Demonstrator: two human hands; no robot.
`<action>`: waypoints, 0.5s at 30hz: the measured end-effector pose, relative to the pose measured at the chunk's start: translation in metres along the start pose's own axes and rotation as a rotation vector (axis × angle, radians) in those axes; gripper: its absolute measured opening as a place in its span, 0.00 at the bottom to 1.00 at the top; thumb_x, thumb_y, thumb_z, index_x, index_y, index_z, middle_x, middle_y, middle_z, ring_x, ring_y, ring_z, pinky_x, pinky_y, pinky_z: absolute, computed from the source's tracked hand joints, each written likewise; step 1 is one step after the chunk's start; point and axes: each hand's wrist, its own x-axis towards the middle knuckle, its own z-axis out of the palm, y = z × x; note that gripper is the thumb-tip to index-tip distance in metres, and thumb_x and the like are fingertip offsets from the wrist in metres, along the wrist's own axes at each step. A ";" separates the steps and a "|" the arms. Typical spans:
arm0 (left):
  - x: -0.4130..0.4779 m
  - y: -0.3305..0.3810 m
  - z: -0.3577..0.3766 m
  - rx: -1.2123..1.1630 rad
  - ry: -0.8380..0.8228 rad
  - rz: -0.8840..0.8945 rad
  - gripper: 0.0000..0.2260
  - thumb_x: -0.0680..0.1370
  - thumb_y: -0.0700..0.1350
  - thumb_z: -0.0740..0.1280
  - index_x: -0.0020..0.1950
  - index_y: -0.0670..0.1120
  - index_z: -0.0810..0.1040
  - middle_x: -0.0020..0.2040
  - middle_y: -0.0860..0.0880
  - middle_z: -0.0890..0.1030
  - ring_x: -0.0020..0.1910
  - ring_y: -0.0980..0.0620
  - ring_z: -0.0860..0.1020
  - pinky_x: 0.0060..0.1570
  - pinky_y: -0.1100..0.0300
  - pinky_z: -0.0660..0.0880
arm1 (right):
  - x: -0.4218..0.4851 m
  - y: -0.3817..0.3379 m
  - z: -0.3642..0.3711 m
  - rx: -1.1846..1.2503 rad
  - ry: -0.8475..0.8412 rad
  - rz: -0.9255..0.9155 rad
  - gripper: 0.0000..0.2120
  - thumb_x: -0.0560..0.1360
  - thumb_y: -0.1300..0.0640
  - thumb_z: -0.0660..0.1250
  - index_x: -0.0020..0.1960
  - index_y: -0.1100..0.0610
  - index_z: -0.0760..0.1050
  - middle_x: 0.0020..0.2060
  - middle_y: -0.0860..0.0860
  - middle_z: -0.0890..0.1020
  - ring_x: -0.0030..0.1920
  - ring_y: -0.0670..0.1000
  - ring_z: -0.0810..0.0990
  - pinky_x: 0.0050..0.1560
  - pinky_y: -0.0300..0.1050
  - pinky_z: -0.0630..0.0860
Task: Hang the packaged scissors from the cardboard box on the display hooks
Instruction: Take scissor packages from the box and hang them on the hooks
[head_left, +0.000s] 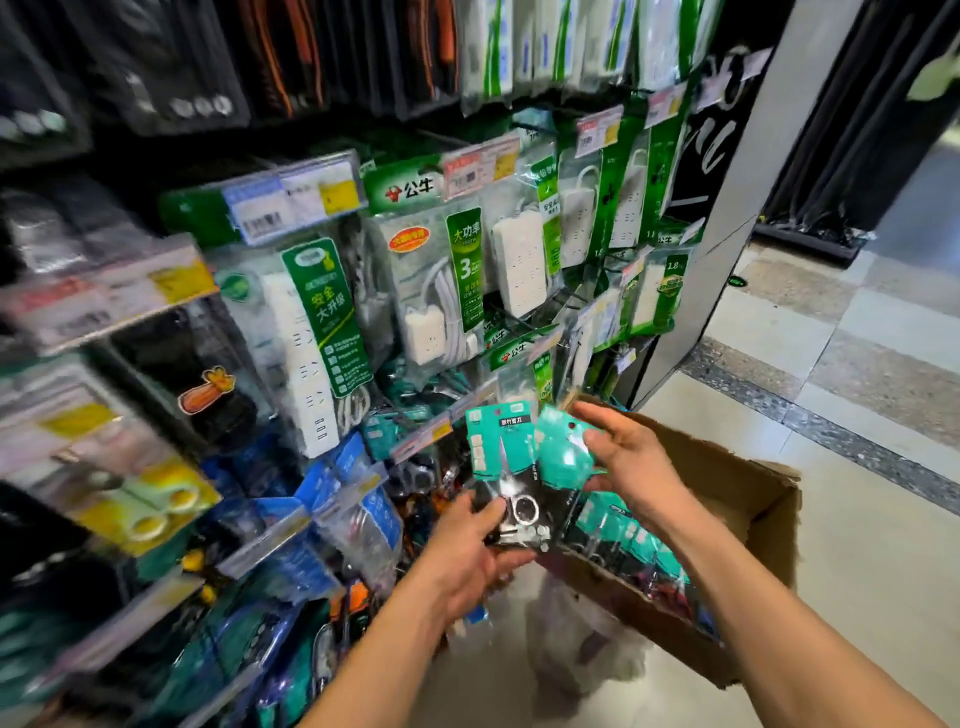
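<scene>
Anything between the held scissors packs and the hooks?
Nothing loose. The teal-carded scissors pack in the left hand faces a pale price-tag strip, with teal packs hung behind it; the right hand holds another pack.

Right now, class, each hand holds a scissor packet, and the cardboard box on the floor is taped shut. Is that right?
No: the head view shows the cardboard box open, with more packets inside. The left hand and right hand do each hold a scissor packet.
</scene>
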 end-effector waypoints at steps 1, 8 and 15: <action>-0.013 0.004 -0.006 -0.001 -0.003 0.030 0.10 0.84 0.39 0.61 0.64 0.43 0.73 0.55 0.43 0.86 0.49 0.41 0.85 0.46 0.44 0.82 | -0.008 -0.004 0.009 0.046 0.002 -0.003 0.14 0.83 0.65 0.61 0.64 0.52 0.76 0.48 0.49 0.84 0.37 0.42 0.84 0.32 0.41 0.79; -0.095 0.023 -0.034 -0.029 0.096 0.276 0.08 0.84 0.38 0.60 0.63 0.40 0.72 0.56 0.40 0.84 0.49 0.41 0.84 0.39 0.50 0.83 | -0.073 -0.017 0.080 0.322 -0.202 0.024 0.08 0.82 0.62 0.62 0.58 0.61 0.76 0.48 0.59 0.85 0.41 0.53 0.85 0.38 0.51 0.82; -0.155 0.026 -0.064 -0.009 0.290 0.400 0.07 0.83 0.39 0.63 0.61 0.43 0.75 0.55 0.43 0.85 0.50 0.43 0.85 0.38 0.54 0.82 | -0.119 -0.020 0.142 0.149 -0.338 -0.085 0.12 0.80 0.66 0.63 0.58 0.55 0.80 0.53 0.58 0.86 0.51 0.61 0.85 0.54 0.64 0.79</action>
